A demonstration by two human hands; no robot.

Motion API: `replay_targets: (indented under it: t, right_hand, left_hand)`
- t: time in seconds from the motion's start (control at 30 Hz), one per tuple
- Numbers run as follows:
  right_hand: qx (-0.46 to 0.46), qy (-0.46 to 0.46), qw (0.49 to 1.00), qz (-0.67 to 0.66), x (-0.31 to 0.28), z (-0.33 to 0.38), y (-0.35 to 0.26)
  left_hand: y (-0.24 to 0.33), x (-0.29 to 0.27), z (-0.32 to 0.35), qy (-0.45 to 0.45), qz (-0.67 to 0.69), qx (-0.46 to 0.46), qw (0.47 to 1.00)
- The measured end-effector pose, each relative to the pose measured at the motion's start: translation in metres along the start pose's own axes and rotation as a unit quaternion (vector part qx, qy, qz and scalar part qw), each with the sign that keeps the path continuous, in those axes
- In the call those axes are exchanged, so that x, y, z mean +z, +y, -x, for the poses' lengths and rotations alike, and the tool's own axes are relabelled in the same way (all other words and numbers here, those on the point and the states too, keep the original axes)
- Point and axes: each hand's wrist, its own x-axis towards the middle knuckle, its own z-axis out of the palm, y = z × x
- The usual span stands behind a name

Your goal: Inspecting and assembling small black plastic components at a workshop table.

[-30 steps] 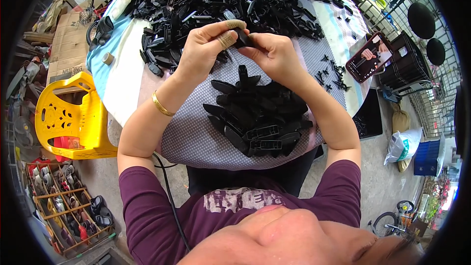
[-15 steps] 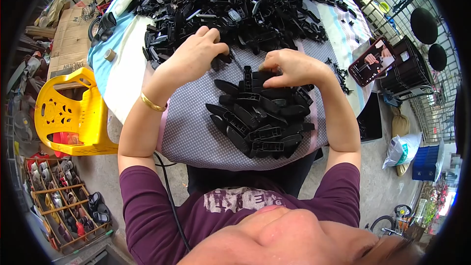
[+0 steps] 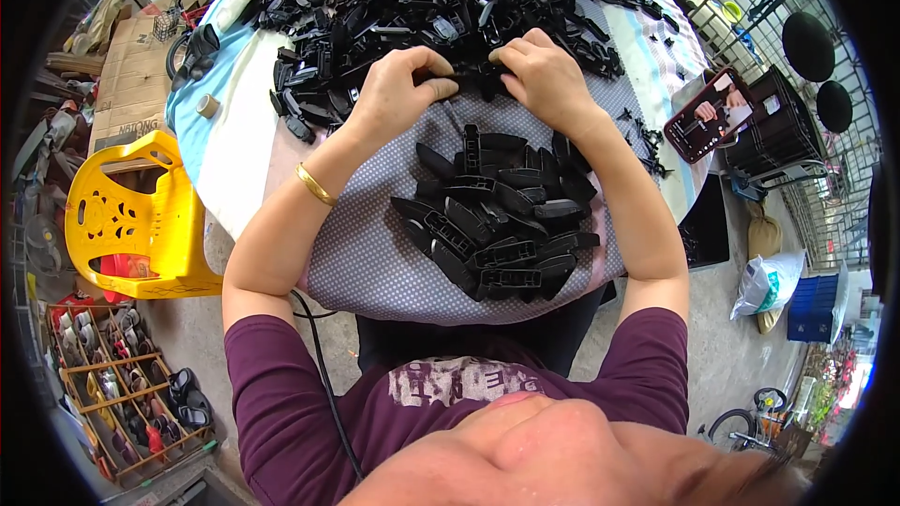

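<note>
My left hand (image 3: 398, 89) and my right hand (image 3: 544, 77) face each other at the near edge of a large heap of black plastic parts (image 3: 375, 0). Thumb and fingers of each are pinched on a small black plastic part (image 3: 478, 75) between them; its outline blends into the dark heap behind, so I cannot tell if it is one piece or two. Closer to me, a smaller pile of long, pointed black plastic pieces (image 3: 506, 215) lies on the dotted grey cloth (image 3: 356, 262), below my right wrist.
A phone (image 3: 710, 115) stands tilted at the table's right edge, near small scattered black bits (image 3: 647, 141). On the left are a tape roll (image 3: 208, 106) and a yellow plastic chair (image 3: 141, 215). A black cable (image 3: 319, 356) hangs beside my left arm.
Both hands have moved closer together; the right one went up and away from the smaller pile, and the left one shifted right. A piece at that pile's upper right now lies differently.
</note>
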Motion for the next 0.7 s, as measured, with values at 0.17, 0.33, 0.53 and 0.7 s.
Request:
replay_targets:
  t: [0.17, 0.33, 0.53, 0.7]
  right_hand:
    - [0.042, 0.117, 0.983, -0.134, -0.006, -0.001, -0.003]
    - [0.029, 0.17, 0.972, -0.161, -0.002, -0.002, -0.002]
    - [0.177, 0.092, 0.866, -0.459, -0.015, 0.001, -0.03]
    - [0.183, 0.024, 0.827, -0.531, -0.014, 0.003, -0.034]
  left_hand:
    - [-0.004, -0.001, -0.005, 0.075, 0.107, 0.023, 0.991]
    - [-0.005, -0.008, -0.009, 0.084, 0.087, 0.077, 0.99]
    - [0.002, -0.012, -0.006, 0.045, 0.186, 0.001, 0.982]
    - [0.009, -0.015, -0.005, 0.061, 0.09, 0.173, 0.979]
